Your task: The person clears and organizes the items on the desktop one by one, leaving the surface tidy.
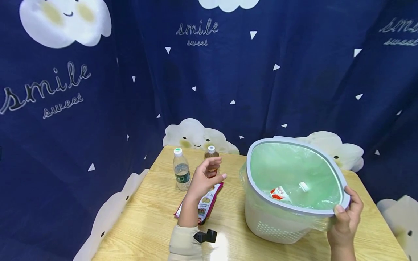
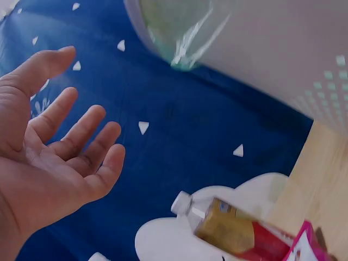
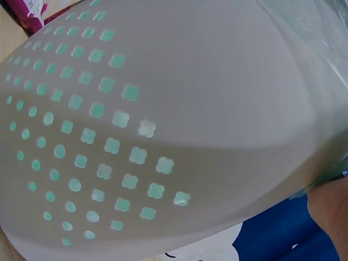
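My right hand point(image 1: 347, 217) grips the grey rim of a white trash bin point(image 1: 274, 221) at its right side, thumb in front. The bin is tilted and lined with a green plastic bag point(image 1: 294, 163). Inside lie a red-and-white package point(image 1: 279, 193) and a clear bottle with a white cap point(image 1: 303, 187). My left hand point(image 1: 203, 179) hangs in the air left of the bin, fingers loosely bent and holding nothing. Behind it stands a brown drink bottle point(image 2: 228, 228), partly hidden in the head view. A snack bag point(image 1: 209, 203) lies below the left hand.
A clear water bottle point(image 1: 181, 172) with a green-topped white cap stands left of the left hand. All of this is on a wooden table point(image 1: 140, 224). A dark blue curtain point(image 1: 209, 79) with clouds and triangles hangs behind and beside the table.
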{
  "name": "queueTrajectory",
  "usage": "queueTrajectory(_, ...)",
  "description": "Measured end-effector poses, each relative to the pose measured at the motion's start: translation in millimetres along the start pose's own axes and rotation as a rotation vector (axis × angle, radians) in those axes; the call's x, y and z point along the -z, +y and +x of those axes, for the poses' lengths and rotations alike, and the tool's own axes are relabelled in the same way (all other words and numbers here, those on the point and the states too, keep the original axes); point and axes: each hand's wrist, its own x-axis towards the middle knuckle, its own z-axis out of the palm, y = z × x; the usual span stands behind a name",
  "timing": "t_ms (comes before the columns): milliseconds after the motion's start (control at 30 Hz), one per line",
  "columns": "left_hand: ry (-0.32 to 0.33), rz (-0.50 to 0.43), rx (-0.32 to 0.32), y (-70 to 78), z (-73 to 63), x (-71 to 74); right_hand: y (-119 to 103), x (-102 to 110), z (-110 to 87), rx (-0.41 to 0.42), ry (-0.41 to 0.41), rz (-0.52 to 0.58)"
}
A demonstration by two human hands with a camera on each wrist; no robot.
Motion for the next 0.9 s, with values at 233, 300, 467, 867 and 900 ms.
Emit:
queueTrajectory(233, 0.044, 0.010, 0.015, -6.1, -13.9, 18.2, 0, -5, 0.0, -0.001, -0.001, -0.002)
queueTrajectory(300, 0.052, 0.015, 0.022, -8.9, -16.8, 21.1, 0, -4, -0.1, 0.003, 0.002, -0.004)
queueTrajectory(467, 0.097, -0.012, 0.038, -17.7, -22.2, 28.3, 1, 0, 0.2, 0.006, 0.004, 0.002)
queueTrajectory(867, 0.261, 0.035, 0.104, -37.9, -29.2, 50.4, -2, 1, -2.4, -0.010, -0.007, 0.038)
queueTrajectory(900, 0.272, 0.037, 0.110, -38.9, -29.8, 51.9, -2, 2, -2.1, -0.013, -0.011, 0.039)
